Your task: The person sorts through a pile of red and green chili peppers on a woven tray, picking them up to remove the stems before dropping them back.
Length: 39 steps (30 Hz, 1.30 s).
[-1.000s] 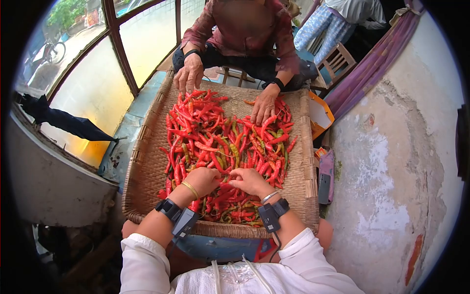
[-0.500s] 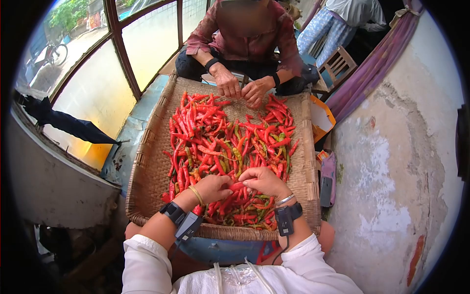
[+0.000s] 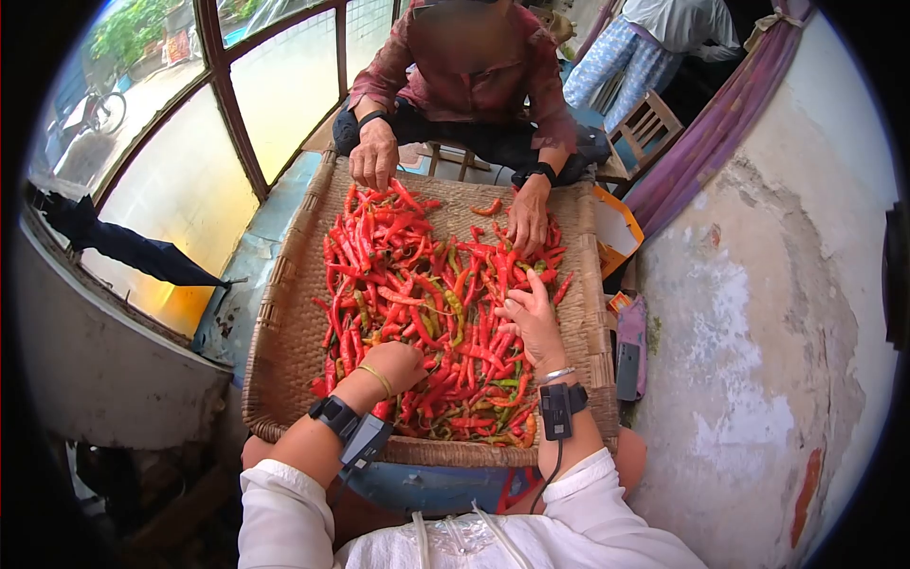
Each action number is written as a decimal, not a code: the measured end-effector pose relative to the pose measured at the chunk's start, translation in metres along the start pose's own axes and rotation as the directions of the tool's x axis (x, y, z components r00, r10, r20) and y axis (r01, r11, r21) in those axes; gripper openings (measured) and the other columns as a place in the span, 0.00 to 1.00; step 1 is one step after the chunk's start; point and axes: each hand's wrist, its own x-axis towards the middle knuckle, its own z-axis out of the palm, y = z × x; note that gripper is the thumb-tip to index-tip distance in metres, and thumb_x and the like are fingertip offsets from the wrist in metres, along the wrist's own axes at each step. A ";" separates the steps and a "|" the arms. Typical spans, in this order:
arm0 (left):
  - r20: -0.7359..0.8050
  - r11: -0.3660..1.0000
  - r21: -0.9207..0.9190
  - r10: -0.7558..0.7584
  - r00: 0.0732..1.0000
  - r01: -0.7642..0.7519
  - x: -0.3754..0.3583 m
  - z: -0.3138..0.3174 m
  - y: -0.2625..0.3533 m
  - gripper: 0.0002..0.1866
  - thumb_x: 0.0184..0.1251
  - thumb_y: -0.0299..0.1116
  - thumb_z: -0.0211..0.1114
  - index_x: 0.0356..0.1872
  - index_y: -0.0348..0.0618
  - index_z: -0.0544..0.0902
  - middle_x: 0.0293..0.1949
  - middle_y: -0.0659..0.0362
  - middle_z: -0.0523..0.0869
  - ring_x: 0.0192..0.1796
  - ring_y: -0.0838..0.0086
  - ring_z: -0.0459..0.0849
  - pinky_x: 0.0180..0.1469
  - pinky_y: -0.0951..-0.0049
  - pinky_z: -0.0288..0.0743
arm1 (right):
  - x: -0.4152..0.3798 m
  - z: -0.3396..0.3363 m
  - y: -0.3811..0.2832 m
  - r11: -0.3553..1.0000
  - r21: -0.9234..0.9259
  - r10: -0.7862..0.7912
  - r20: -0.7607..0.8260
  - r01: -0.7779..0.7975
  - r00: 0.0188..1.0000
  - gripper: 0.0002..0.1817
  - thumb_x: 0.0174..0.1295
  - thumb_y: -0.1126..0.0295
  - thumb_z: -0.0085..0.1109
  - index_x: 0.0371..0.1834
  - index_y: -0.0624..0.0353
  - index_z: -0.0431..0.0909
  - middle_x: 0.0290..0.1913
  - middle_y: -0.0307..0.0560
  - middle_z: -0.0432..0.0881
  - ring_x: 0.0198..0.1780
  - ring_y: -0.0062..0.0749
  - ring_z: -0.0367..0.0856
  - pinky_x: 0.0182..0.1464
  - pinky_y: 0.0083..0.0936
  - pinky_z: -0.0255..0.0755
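Red chili peppers (image 3: 389, 284), with some green and yellowish ones among them, lie heaped in a woven basket tray (image 3: 270, 379). Low on the left of the heap is my left hand (image 3: 396, 366), its fingers curled closed over the peppers; whatever they hold is hidden. My right hand (image 3: 533, 330) reaches over the right side of the heap with fingers apart, and no pepper shows in it. Each of my wrists carries a bangle and a strapped dark device.
Opposite me sits a person (image 3: 474, 85), one hand (image 3: 375, 156) at the heap's far left, the other (image 3: 528, 220) on peppers at right. Another person (image 3: 654, 47) bends behind. A folded umbrella (image 3: 142, 251) is at left, a phone (image 3: 627, 370) beside the tray, a rough wall at right.
My hands were together over a red pepper; they have parted, the right moving up and opening, the left staying low. The other person's hands have spread apart onto the peppers.
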 end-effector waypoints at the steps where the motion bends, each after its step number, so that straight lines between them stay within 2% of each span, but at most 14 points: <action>1: 0.116 0.996 0.090 -0.025 0.993 0.015 -0.001 -0.002 0.000 0.14 0.53 0.44 0.57 0.33 0.46 0.81 0.29 0.52 0.82 0.35 0.58 0.80 0.38 0.61 0.73 | 0.002 -0.001 0.008 0.990 -0.121 0.077 0.075 -0.067 0.994 0.36 0.58 0.71 0.54 0.66 0.63 0.44 0.47 0.52 0.70 0.37 0.28 0.77 0.32 0.16 0.73; 4: 0.295 1.000 0.013 0.023 0.955 -0.028 -0.003 0.002 -0.004 0.15 0.54 0.45 0.56 0.33 0.46 0.82 0.30 0.52 0.82 0.36 0.59 0.80 0.39 0.61 0.73 | -0.005 0.017 0.033 0.907 -0.411 0.235 0.313 -0.091 0.920 0.18 0.57 0.73 0.54 0.51 0.66 0.68 0.33 0.39 0.76 0.32 0.20 0.76 0.33 0.15 0.72; 5: 0.294 1.000 0.012 0.019 0.956 -0.024 -0.003 0.006 -0.007 0.15 0.54 0.45 0.56 0.33 0.46 0.82 0.30 0.52 0.82 0.36 0.59 0.80 0.39 0.61 0.73 | -0.009 0.022 0.048 0.842 -0.526 0.151 0.444 0.120 0.883 0.17 0.55 0.71 0.55 0.49 0.65 0.71 0.32 0.42 0.78 0.33 0.22 0.77 0.36 0.18 0.71; 8: 0.341 0.995 0.024 0.086 0.936 -0.100 0.000 0.018 -0.011 0.17 0.54 0.48 0.56 0.34 0.45 0.82 0.31 0.52 0.82 0.37 0.60 0.80 0.40 0.61 0.72 | -0.028 0.050 0.047 0.543 -0.703 0.307 0.675 0.459 0.671 0.16 0.49 0.66 0.56 0.42 0.60 0.76 0.36 0.52 0.79 0.39 0.41 0.78 0.42 0.30 0.70; 10: 0.488 0.990 -0.001 0.123 0.864 -0.140 0.004 0.016 -0.009 0.21 0.54 0.52 0.56 0.35 0.45 0.82 0.32 0.52 0.82 0.38 0.59 0.80 0.41 0.62 0.71 | -0.033 0.056 0.057 0.527 -0.684 0.293 0.704 0.505 0.647 0.16 0.48 0.68 0.54 0.41 0.60 0.76 0.36 0.53 0.79 0.39 0.42 0.78 0.42 0.31 0.70; 16: 0.529 0.995 0.100 -0.048 0.847 -0.006 -0.005 -0.009 0.023 0.26 0.50 0.57 0.57 0.38 0.43 0.81 0.34 0.52 0.82 0.38 0.59 0.80 0.42 0.64 0.72 | -0.034 0.053 0.057 0.593 -0.666 0.290 0.702 0.453 0.651 0.15 0.49 0.70 0.52 0.41 0.60 0.75 0.35 0.55 0.79 0.40 0.46 0.77 0.43 0.33 0.69; 20: 0.508 0.987 0.155 -0.053 0.860 -0.030 -0.004 0.001 0.017 0.24 0.51 0.55 0.57 0.38 0.45 0.81 0.35 0.53 0.83 0.39 0.60 0.81 0.42 0.64 0.73 | -0.036 0.055 0.054 0.590 -0.657 0.249 0.701 0.470 0.668 0.16 0.49 0.71 0.51 0.43 0.59 0.74 0.35 0.56 0.78 0.40 0.48 0.77 0.42 0.35 0.69; 23: 0.447 0.980 0.190 -0.028 0.894 -0.064 -0.003 0.009 0.007 0.20 0.51 0.51 0.57 0.37 0.47 0.82 0.35 0.53 0.82 0.39 0.60 0.81 0.42 0.62 0.73 | -0.035 0.053 0.055 0.562 -0.668 0.254 0.701 0.488 0.667 0.17 0.48 0.72 0.51 0.45 0.57 0.73 0.34 0.58 0.77 0.39 0.49 0.76 0.42 0.37 0.69; 26: 0.334 0.985 0.146 0.037 0.942 -0.090 0.000 0.000 0.005 0.16 0.52 0.46 0.56 0.34 0.47 0.82 0.33 0.51 0.82 0.38 0.58 0.80 0.40 0.61 0.73 | -0.031 0.049 0.064 0.397 -0.733 0.258 0.667 0.553 0.699 0.16 0.44 0.71 0.54 0.40 0.57 0.73 0.32 0.56 0.77 0.38 0.50 0.76 0.41 0.40 0.68; 28: 0.164 0.989 -0.037 0.148 0.975 -0.144 0.002 0.005 -0.004 0.15 0.52 0.44 0.56 0.32 0.45 0.81 0.30 0.49 0.81 0.35 0.56 0.80 0.39 0.60 0.73 | -0.032 0.049 0.058 0.423 -0.701 0.187 0.688 0.574 0.701 0.14 0.43 0.70 0.57 0.35 0.59 0.74 0.31 0.55 0.77 0.38 0.49 0.76 0.40 0.40 0.68; 29: 0.085 0.984 -0.088 0.162 0.983 -0.155 0.001 0.004 -0.004 0.14 0.53 0.43 0.56 0.30 0.43 0.81 0.28 0.49 0.81 0.33 0.55 0.79 0.37 0.60 0.73 | -0.031 0.051 0.058 0.340 -0.746 0.229 0.656 0.572 0.720 0.12 0.42 0.70 0.59 0.31 0.60 0.74 0.31 0.55 0.77 0.38 0.49 0.76 0.40 0.39 0.69; 36: -0.099 0.963 -0.185 0.180 0.979 -0.196 0.002 0.004 -0.005 0.14 0.52 0.43 0.60 0.30 0.43 0.80 0.25 0.51 0.81 0.30 0.59 0.80 0.35 0.64 0.73 | -0.034 0.054 0.062 0.218 -0.818 0.258 0.575 0.533 0.777 0.12 0.43 0.65 0.61 0.29 0.61 0.76 0.28 0.52 0.78 0.34 0.49 0.77 0.38 0.37 0.71; 37: -0.097 0.963 -0.185 0.181 0.979 -0.196 0.002 0.002 -0.003 0.14 0.52 0.43 0.60 0.30 0.43 0.80 0.25 0.51 0.81 0.30 0.59 0.80 0.35 0.64 0.73 | -0.034 0.054 0.055 0.219 -0.818 0.258 0.574 0.531 0.777 0.12 0.43 0.65 0.61 0.29 0.61 0.76 0.28 0.52 0.78 0.34 0.49 0.77 0.38 0.37 0.71; 39: -0.193 0.817 -0.559 0.041 0.980 -0.144 0.001 -0.001 0.001 0.14 0.54 0.41 0.61 0.32 0.41 0.80 0.26 0.52 0.81 0.30 0.63 0.81 0.35 0.67 0.73 | -0.032 0.052 0.042 0.420 -0.779 0.245 0.592 0.466 0.768 0.12 0.44 0.64 0.61 0.29 0.60 0.77 0.27 0.53 0.78 0.34 0.49 0.77 0.38 0.36 0.71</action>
